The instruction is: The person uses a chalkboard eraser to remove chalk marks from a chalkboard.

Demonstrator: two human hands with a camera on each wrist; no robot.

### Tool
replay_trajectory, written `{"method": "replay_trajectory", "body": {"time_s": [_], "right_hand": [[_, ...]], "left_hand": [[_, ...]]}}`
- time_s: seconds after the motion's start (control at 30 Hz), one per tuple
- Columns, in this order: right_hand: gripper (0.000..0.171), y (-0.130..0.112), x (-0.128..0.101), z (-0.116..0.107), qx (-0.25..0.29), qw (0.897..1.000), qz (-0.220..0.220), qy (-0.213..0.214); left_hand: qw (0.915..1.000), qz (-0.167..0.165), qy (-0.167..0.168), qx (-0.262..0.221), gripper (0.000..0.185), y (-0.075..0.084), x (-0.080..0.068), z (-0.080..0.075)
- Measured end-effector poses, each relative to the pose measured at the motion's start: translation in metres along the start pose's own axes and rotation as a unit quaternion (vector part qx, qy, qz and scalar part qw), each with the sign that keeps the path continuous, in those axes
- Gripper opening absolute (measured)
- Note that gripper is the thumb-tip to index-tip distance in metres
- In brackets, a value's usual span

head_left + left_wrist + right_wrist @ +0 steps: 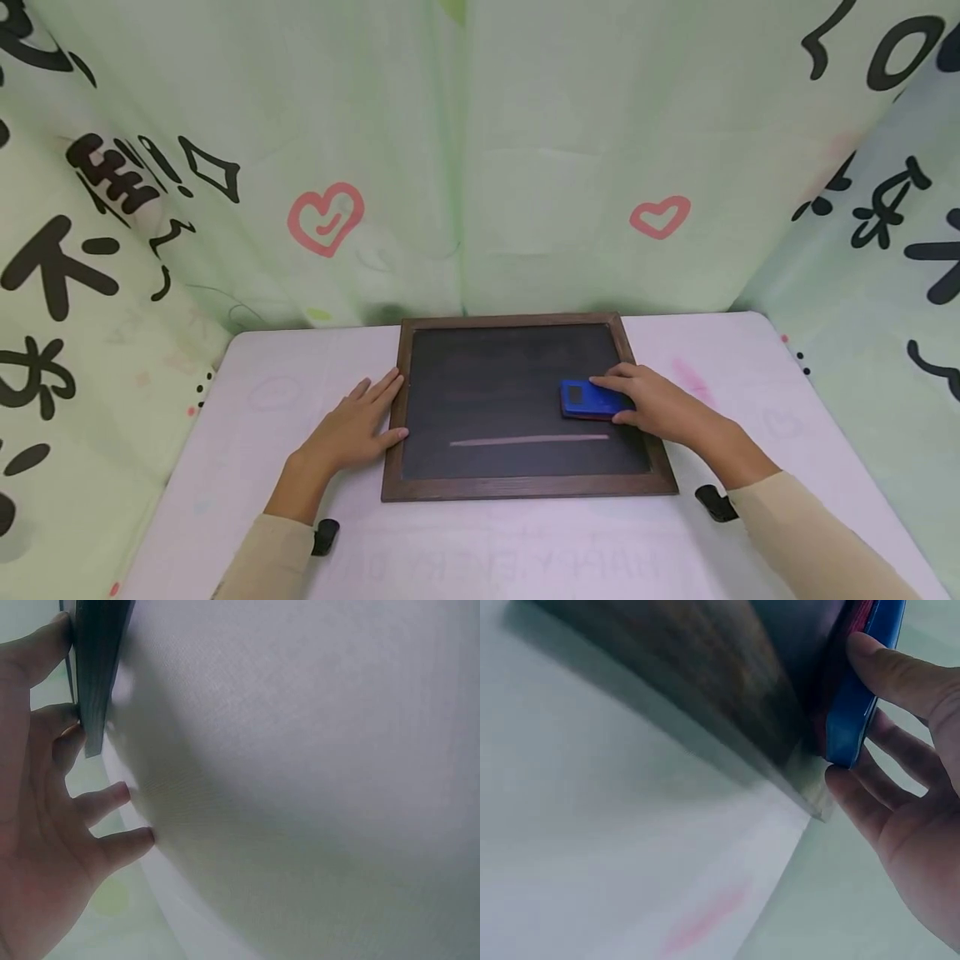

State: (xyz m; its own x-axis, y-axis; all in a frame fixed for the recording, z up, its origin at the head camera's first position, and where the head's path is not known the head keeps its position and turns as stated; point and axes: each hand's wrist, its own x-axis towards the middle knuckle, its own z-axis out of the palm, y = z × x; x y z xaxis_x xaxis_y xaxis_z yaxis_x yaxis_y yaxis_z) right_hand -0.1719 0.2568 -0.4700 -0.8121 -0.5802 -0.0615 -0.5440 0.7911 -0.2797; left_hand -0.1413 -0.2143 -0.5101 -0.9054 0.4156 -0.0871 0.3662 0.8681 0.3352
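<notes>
A blackboard in a brown wooden frame lies on the white table. Across its lower part runs one pale pink chalk line. My right hand grips a blue board eraser on the right half of the board, just above the line's right end. In the right wrist view, the thumb and fingers pinch the sides of the eraser, and its reddish pad faces the board. My left hand rests with spread fingers at the left side of the frame, thumb and fingertips touching the wood.
The white table carries a pink smudge right of the board. Pale green curtains with black lettering and pink hearts enclose the table at the back and both sides. A small black device sits at the right wrist, another at the left.
</notes>
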Motion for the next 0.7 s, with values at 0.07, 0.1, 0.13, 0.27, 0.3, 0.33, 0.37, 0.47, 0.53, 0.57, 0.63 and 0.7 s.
{"method": "replay_trajectory", "body": {"time_s": [0.07,0.1,0.13,0.27,0.3,0.33,0.37,0.47,0.53,0.57,0.63,0.7], "right_hand": [[0.06,0.001,-0.002,0.0,0.003,1.0,0.004,0.0],[0.06,0.002,-0.002,0.0,0.005,1.0,0.005,-0.001],[0.06,0.002,-0.003,0.0,0.006,1.0,0.005,-0.002],[0.059,0.002,-0.003,0.001,0.008,1.0,0.006,-0.004],[0.059,0.002,-0.003,0.0,0.008,1.0,0.006,-0.005],[0.059,0.002,-0.004,0.0,0.008,1.0,0.007,-0.005],[0.059,0.002,-0.005,0.0,0.008,1.0,0.006,-0.006],[0.059,0.001,-0.008,0.0,0.008,1.0,0.0,-0.007],[0.059,0.0,-0.01,0.0,0.008,1.0,-0.003,-0.008],[0.059,0.0,-0.012,0.0,0.009,1.0,-0.005,-0.009],[0.059,-0.002,-0.015,0.001,0.01,1.0,-0.006,-0.012],[0.06,-0.004,-0.019,0.002,0.01,1.0,-0.004,-0.015]], "left_hand": [[1.0,0.0,-0.001,0.0,0.082,0.0,0.0,0.0],[1.0,-0.001,-0.001,-0.001,0.082,0.001,0.0,0.0],[1.0,-0.001,-0.001,-0.001,0.082,0.001,-0.001,0.0],[1.0,-0.003,0.0,-0.003,0.082,0.001,-0.001,0.0],[1.0,-0.002,-0.001,-0.004,0.082,0.002,-0.001,0.0],[1.0,-0.002,-0.001,-0.003,0.082,0.002,-0.001,0.0],[1.0,-0.001,-0.001,-0.003,0.082,0.002,-0.001,0.0],[1.0,0.002,0.0,-0.003,0.082,0.003,-0.001,-0.001],[1.0,0.002,0.001,-0.003,0.082,0.003,-0.002,-0.002],[1.0,0.002,0.001,-0.003,0.082,0.003,-0.002,-0.002],[1.0,0.001,0.002,-0.001,0.082,0.003,-0.002,-0.002],[1.0,0.001,0.001,0.0,0.082,0.002,-0.001,-0.002]]}}
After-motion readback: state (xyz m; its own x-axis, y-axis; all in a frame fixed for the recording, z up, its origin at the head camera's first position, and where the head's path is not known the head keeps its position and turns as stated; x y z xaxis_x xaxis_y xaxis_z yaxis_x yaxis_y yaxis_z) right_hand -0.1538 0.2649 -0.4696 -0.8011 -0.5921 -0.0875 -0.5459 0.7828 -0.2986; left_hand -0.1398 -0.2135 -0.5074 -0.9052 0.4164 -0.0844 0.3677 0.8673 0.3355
